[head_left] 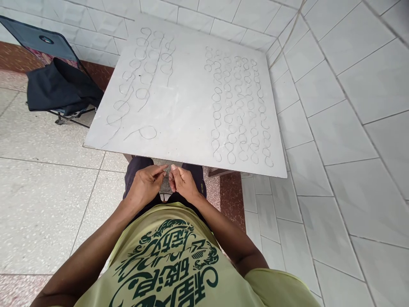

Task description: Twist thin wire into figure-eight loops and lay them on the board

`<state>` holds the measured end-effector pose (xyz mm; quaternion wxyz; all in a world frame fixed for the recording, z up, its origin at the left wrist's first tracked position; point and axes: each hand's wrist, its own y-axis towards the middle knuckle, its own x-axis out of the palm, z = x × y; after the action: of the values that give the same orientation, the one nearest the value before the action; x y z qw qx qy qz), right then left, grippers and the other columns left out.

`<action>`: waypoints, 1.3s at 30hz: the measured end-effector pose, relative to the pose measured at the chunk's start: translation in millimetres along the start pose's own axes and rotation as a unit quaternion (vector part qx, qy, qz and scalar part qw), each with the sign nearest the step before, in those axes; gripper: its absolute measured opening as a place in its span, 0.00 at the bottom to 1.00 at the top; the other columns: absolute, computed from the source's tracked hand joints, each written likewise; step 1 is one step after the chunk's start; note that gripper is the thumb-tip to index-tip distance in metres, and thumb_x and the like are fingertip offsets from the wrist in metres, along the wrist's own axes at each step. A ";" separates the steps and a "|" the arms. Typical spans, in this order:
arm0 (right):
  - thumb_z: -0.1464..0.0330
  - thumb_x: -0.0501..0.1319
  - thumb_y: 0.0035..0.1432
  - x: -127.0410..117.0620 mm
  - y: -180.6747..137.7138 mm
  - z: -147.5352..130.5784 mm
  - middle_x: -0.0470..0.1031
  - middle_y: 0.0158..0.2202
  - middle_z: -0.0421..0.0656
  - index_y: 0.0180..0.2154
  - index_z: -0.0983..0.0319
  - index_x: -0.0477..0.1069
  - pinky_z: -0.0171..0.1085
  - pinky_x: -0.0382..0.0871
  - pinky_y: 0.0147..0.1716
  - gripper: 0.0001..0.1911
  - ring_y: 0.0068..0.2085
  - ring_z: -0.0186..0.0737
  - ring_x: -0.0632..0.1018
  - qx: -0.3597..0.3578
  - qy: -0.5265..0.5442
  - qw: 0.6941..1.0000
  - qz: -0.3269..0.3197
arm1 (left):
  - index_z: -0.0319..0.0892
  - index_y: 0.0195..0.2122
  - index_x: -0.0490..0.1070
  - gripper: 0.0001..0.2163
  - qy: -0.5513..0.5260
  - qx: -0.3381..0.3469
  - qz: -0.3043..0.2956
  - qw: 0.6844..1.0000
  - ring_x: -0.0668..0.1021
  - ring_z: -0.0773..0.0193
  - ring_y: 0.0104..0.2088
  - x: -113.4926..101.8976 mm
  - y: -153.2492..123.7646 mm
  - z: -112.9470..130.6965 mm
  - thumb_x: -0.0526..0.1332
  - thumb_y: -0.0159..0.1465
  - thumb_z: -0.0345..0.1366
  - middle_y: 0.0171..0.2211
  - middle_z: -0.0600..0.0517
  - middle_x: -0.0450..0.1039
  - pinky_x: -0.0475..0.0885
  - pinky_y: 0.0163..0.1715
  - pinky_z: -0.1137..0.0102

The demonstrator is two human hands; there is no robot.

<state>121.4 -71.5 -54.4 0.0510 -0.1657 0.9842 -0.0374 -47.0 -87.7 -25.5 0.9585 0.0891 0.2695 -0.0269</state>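
My left hand (147, 182) and my right hand (184, 182) are close together over my lap, just below the near edge of the white board (188, 113). Both hands are closed in a pinch, fingertips almost meeting. A thin wire (168, 172) shows faintly between them; its shape is too fine to make out. On the board's left side lie looped wires with long loose tails (142, 94), in rough columns. One single looped wire (148, 132) rests apart near the front edge. Several columns of S-shaped bent wires (231, 136) cover the right side.
A tiled wall (361, 128) runs along the board's right side and another behind it. At the far left stands a folding chair (47, 40) with dark cloth (60, 85) on it. Speckled floor (41, 204) spreads to my left. A cable (289, 36) hangs in the corner.
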 end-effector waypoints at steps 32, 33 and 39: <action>0.46 0.54 0.70 -10.4 -10.3 -4.1 0.74 0.23 0.36 0.44 0.62 0.70 0.30 0.68 0.18 0.25 0.20 0.33 0.76 0.054 0.108 0.992 -0.026 | 0.47 0.63 0.71 0.18 0.089 0.100 0.098 0.986 0.82 0.58 0.48 -11.8 0.3 19.5 0.61 0.73 0.37 0.60 0.43 0.73 0.80 0.49 0.61; 0.46 0.54 0.70 -9.5 -10.4 -5.7 0.74 0.22 0.36 0.45 0.62 0.71 0.30 0.68 0.18 0.25 0.20 0.33 0.76 0.054 0.108 0.992 -0.020 | 0.47 0.62 0.71 0.18 0.070 0.061 0.128 0.987 0.82 0.59 0.45 -11.6 -0.9 23.0 0.62 0.72 0.39 0.59 0.43 0.74 0.80 0.44 0.63; 0.49 0.52 0.72 -5.2 -14.1 -14.4 0.73 0.22 0.35 0.45 0.62 0.71 0.29 0.66 0.17 0.23 0.19 0.32 0.74 0.026 0.066 0.997 -0.029 | 0.41 0.53 0.76 0.18 -0.135 -0.100 0.069 0.983 0.80 0.64 0.31 -10.5 7.6 25.9 0.59 0.73 0.50 0.43 0.45 0.82 0.75 0.27 0.71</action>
<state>129.3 -82.3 -38.4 -0.0112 -0.1896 0.9789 -0.0748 -42.0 -85.1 2.9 0.9897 0.0063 0.1321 0.0543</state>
